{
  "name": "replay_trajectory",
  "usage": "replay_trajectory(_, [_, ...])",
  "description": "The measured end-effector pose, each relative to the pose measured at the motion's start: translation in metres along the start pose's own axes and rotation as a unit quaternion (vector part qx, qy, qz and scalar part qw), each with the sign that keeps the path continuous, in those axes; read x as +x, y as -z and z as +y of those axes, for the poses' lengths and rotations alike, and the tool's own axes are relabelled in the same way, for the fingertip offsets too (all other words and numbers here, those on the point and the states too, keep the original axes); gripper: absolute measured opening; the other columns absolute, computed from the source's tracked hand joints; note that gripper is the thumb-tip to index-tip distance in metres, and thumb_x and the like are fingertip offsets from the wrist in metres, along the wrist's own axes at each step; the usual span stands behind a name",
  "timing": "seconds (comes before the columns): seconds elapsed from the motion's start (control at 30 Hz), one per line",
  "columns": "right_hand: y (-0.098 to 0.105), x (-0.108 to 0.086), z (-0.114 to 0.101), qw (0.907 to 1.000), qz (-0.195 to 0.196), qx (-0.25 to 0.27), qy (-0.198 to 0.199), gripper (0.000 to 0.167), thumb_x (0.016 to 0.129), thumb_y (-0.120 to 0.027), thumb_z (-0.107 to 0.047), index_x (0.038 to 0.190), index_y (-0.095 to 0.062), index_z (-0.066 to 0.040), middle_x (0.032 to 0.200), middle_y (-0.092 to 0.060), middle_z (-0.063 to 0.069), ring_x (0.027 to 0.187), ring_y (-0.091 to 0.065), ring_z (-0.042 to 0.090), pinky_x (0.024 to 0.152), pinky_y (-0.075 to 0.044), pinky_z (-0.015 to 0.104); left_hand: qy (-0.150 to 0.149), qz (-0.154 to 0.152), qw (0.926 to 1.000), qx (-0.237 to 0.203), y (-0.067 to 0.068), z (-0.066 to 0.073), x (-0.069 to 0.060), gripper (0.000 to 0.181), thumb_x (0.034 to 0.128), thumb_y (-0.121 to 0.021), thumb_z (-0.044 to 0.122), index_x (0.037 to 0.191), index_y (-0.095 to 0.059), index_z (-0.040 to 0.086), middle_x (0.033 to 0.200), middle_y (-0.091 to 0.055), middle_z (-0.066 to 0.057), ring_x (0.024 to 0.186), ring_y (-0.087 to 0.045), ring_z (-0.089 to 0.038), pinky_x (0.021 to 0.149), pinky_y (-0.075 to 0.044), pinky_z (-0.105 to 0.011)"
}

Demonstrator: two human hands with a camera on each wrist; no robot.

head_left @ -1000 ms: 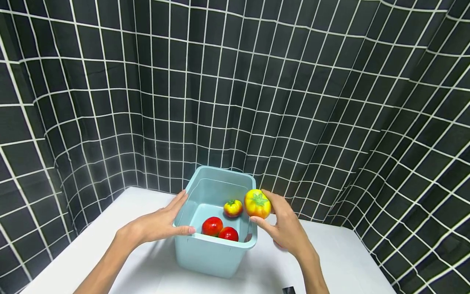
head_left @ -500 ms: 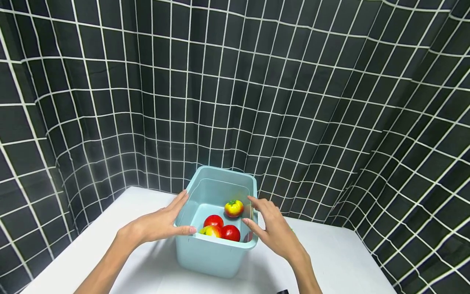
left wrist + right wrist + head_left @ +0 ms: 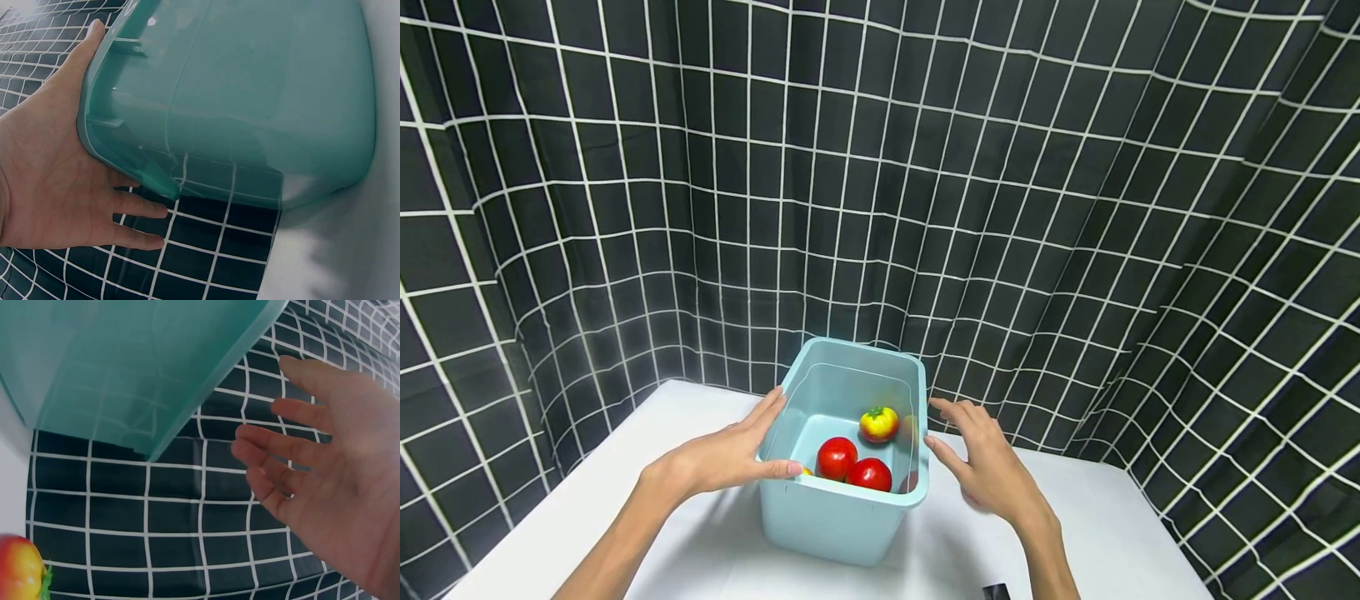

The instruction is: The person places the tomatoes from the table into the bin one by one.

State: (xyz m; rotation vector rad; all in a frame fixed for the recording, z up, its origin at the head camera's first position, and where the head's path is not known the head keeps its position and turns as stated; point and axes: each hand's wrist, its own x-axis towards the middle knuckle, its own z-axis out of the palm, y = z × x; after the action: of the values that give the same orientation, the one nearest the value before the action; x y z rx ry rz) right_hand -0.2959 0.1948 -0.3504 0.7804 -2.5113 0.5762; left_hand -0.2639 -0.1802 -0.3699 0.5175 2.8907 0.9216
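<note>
A light blue plastic bin [image 3: 831, 529] stands on the white table. Inside lie two glossy red round fruits [image 3: 837, 458], a yellow-and-red fruit with a green leafy top [image 3: 878, 424], and a sliver of another yellow fruit [image 3: 807, 472] by the near wall. My left hand [image 3: 718, 458] rests against the bin's left rim, thumb on the near edge and fingers straight along the outside. My right hand [image 3: 988, 467] is just right of the bin, fingers spread and loosely bent, holding nothing. In the right wrist view, a red-and-yellow fruit [image 3: 20, 569] sits outside the bin; my right hand hides most of it in the head view.
The white table [image 3: 1097, 517] extends on both sides of the bin. A black cloth with a white grid [image 3: 865, 167] hangs behind and around it. A small black object [image 3: 996, 592] shows at the bottom edge, near my right forearm.
My right hand held a yellow-and-red fruit over the bin's right rim, let it go inside, then drew back right, outside the bin. The fruit moved to the near-left corner. My left hand stayed put.
</note>
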Motion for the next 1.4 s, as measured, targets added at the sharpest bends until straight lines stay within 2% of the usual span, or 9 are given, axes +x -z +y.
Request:
replay_trajectory(0.4, [0.014, -0.004, 0.009, 0.9998, 0.000, -0.004, -0.019, 0.055, 0.096, -0.077, -0.028, 0.146, -0.059, -0.013, 0.134, -0.067, 0.007, 0.130, -0.060, 0.032, 0.109, -0.049, 0.066, -0.003, -0.001, 0.9999, 0.011, 0.000, 0.001, 0.001, 0.114, 0.0913, -0.065, 0.071, 0.169, -0.008, 0.011, 0.179, 0.001, -0.006, 0.162, -0.024, -0.040, 0.124, -0.032, -0.066])
replay_trajectory(0.57, [0.023, -0.006, 0.017, 0.9993, 0.001, -0.007, -0.035, 0.055, 0.097, -0.075, -0.028, 0.147, -0.058, -0.013, 0.129, -0.068, 0.008, 0.126, -0.061, 0.033, 0.105, -0.053, 0.064, -0.006, -0.001, 0.9999, 0.009, 0.000, 0.001, 0.001, 0.113, 0.0921, -0.065, 0.069, 0.169, -0.007, 0.010, 0.179, 0.001, -0.007, 0.162, -0.022, -0.040, 0.125, -0.032, -0.066])
replay_trajectory(0.77, [0.031, -0.009, 0.028, 0.9985, 0.003, -0.019, -0.052, 0.055, 0.097, -0.074, -0.029, 0.147, -0.057, -0.010, 0.130, -0.068, 0.013, 0.126, -0.061, 0.036, 0.104, -0.051, 0.067, -0.006, -0.001, 1.0000, 0.006, 0.001, 0.001, 0.001, 0.115, 0.0908, -0.064, 0.072, 0.169, -0.007, 0.011, 0.179, 0.002, -0.008, 0.163, -0.020, -0.039, 0.125, -0.031, -0.065])
replay_trajectory(0.93, [0.035, -0.011, 0.038, 0.9971, -0.007, -0.021, -0.072, 0.057, 0.098, -0.073, -0.029, 0.148, -0.055, -0.008, 0.132, -0.066, 0.016, 0.127, -0.059, 0.037, 0.103, -0.053, 0.066, -0.002, -0.003, 1.0000, 0.001, 0.001, 0.001, 0.001, 0.116, 0.0899, -0.065, 0.073, 0.170, -0.005, 0.013, 0.179, 0.003, -0.006, 0.163, -0.019, -0.039, 0.125, -0.031, -0.066])
replay_trajectory(1.2, [0.039, -0.016, 0.054, 0.9943, -0.026, -0.022, -0.101, 0.058, 0.100, -0.070, -0.032, 0.149, -0.053, -0.007, 0.140, -0.062, 0.020, 0.131, -0.057, 0.041, 0.107, -0.049, 0.069, 0.000, -0.003, 1.0000, 0.001, 0.000, 0.001, 0.000, 0.116, 0.0899, -0.065, 0.073, 0.170, -0.006, 0.012, 0.179, 0.002, -0.006, 0.163, -0.022, -0.039, 0.124, -0.032, -0.066])
replay_trajectory(1.4, [0.039, -0.018, 0.060, 0.9918, -0.042, -0.024, -0.118, 0.060, 0.100, -0.070, -0.035, 0.150, -0.052, -0.008, 0.139, -0.063, 0.020, 0.130, -0.057, 0.042, 0.105, -0.048, 0.071, -0.002, -0.002, 1.0000, 0.002, 0.000, 0.001, 0.000, 0.116, 0.0901, -0.064, 0.073, 0.170, -0.007, 0.012, 0.179, 0.002, -0.006, 0.162, -0.022, -0.039, 0.124, -0.033, -0.066])
